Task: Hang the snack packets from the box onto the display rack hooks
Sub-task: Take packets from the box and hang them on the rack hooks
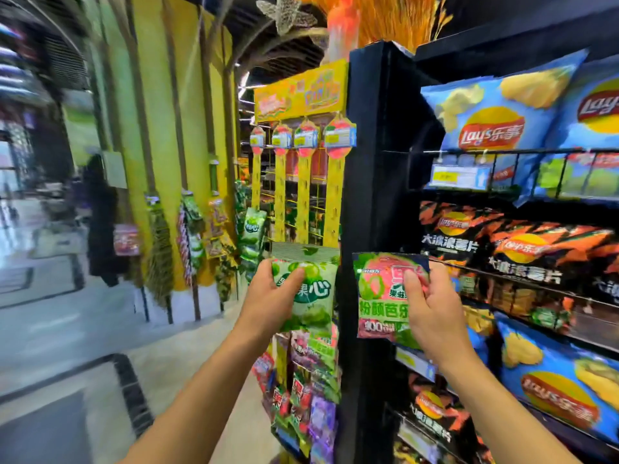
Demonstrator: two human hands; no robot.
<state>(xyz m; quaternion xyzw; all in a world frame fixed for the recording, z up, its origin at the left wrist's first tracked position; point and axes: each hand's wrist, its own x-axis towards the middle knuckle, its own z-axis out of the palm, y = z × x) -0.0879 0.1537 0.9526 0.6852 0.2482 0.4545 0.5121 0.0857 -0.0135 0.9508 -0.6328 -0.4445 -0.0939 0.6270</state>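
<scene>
A green packet (pixel 310 289) stands upright in the left hand (pixel 264 296), in front of the yellow rack (pixel 301 182). A pink-and-green packet (pixel 385 296) stands upright in the right hand (pixel 432 306), near it.

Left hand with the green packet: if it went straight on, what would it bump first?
Probably the yellow display rack: the left hand grips the green packet just below its bare hanging strips, pointing up at them. The packet would touch first. Depth is hard to judge.
</scene>
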